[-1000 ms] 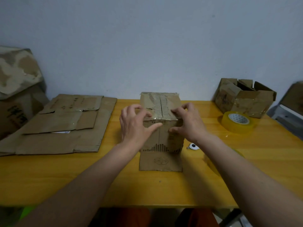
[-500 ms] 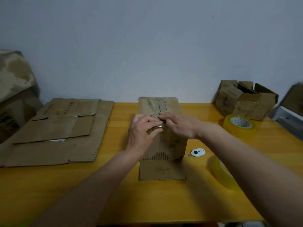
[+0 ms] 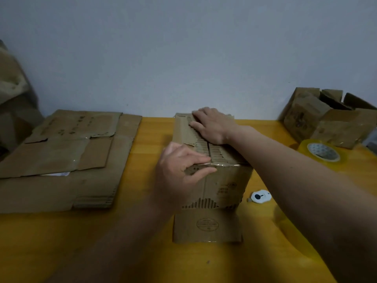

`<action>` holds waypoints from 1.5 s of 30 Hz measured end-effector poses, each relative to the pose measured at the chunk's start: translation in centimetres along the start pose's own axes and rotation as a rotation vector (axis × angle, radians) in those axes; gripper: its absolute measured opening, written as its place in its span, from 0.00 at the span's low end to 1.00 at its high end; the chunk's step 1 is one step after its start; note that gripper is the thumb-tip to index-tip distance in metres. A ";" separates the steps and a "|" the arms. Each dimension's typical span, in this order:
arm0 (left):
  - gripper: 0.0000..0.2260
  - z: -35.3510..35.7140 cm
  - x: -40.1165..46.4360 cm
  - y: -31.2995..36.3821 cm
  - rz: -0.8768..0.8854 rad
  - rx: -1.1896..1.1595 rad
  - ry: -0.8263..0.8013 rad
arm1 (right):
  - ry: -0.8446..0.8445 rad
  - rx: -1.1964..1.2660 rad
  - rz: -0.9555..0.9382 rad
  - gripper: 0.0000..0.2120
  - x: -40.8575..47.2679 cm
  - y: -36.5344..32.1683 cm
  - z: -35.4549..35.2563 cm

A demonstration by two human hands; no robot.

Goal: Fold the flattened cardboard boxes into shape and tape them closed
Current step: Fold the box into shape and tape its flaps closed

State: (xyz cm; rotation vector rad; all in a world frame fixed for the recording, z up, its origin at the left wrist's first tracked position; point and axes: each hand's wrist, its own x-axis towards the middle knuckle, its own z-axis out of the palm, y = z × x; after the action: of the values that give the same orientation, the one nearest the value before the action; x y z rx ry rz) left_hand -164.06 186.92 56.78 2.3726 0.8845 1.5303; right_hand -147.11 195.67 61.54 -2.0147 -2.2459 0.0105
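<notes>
Currently, box in hand: a worn brown corrugated cardboard box [image 3: 212, 160] stands erected at the centre of the frame on the yellow wooden table [image 3: 81, 242], top flaps folded shut and a strip of clear tape glinting over its near top edge.
Right hand: the right hand [image 3: 214, 125] lies flat on the far part of the lid, fingers [image 3: 196, 118] straight and close together, pressing along the centre seam.
Left hand: the left hand [image 3: 179, 170] rests at the near left corner, its fingers spread a little and laid flat over the taped edge, pressing rather than gripping.
Done so far: judging by this, the box is shaped and its top seam taped; the hands appear to be smoothing the tape down.
Loose end: a brown flap [image 3: 207, 226] lies flat on the table at the lower centre, at the foot of the box, so that end looks not yet closed.
Earlier output: a folded brown cardboard box with open flaps [image 3: 330, 117] sits at the upper right.
Left to do: a stack of flattened brown cardboard boxes [image 3: 67, 158] waits at the left of the frame, unfolded.
Supplies: a roll of clear yellowish packing tape [image 3: 322, 153] sits at the right edge, and a small white cutter [image 3: 260, 196] lies just right of the box.
Overall: well short of finished.
</notes>
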 end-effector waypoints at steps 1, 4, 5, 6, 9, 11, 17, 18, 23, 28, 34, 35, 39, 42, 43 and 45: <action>0.12 0.3 0.0 0.0 0.002 0.015 0.022 | 0.025 0.013 0.019 0.26 0.6 0.1 0.1; 0.13 0.9 0.1 0.0 0.011 0.041 0.074 | 0.012 0.012 0.071 0.24 2.0 0.4 0.3; 0.13 1.1 0.1 -0.2 0.020 0.047 0.082 | 0.000 0.017 0.087 0.24 2.2 0.4 0.3; 0.13 1.1 0.0 -0.3 0.029 0.050 0.084 | -0.008 0.020 0.098 0.25 2.4 0.5 0.3; 0.14 0.9 -0.1 -0.9 0.062 0.068 0.038 | -0.042 0.000 0.083 0.28 1.9 0.6 0.0; 0.15 0.7 0.1 -0.9 0.056 0.086 -0.009 | -0.026 0.031 0.041 0.30 0.2 0.8 -0.4; 0.18 -0.6 0.3 0.4 0.012 0.127 -0.165 | 0.266 0.389 0.040 0.23 -8.8 2.8 -1.1; 0.18 -0.9 0.3 0.7 0.012 0.168 -0.187 | 0.296 0.416 0.062 0.21 -10.6 3.3 -1.0; 0.25 0.1 -0.6 4.3 0.123 0.361 -0.115 | 0.324 0.460 0.241 0.16 -19.0 6.0 1.0; 0.20 5.7 -5.0 7.5 0.032 0.027 -0.501 | 0.357 0.399 0.366 0.12 -25.8 7.3 4.3; 0.27 11.2 -7.6 7.6 -0.604 -0.260 -0.747 | 0.156 -0.019 0.326 0.22 -30.7 7.2 7.5; 0.27 11.4 -7.7 7.7 -0.623 -0.273 -0.763 | 0.108 -0.084 0.329 0.21 -31.0 7.3 7.6; 0.28 11.4 -7.7 8.7 -0.600 -0.299 -0.766 | 0.133 0.076 0.358 0.20 -31.2 7.3 6.9; 0.23 10.3 -7.2 9.6 -0.634 -0.452 -0.657 | 0.172 0.201 0.345 0.21 -30.8 6.0 5.8; 0.21 9.7 -7.1 9.8 -0.643 -0.483 -0.604 | 0.173 0.262 0.347 0.20 -30.6 5.5 5.4; 0.14 8.5 -7.1 10.0 -0.653 -0.509 -0.474 | 0.157 0.397 0.343 0.18 -30.2 4.5 4.4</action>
State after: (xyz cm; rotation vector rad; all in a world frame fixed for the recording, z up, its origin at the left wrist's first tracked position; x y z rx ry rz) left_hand -154.90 176.11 52.02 1.7150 0.8883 0.7712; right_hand -139.92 166.64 54.09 -2.0599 -1.6269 0.2937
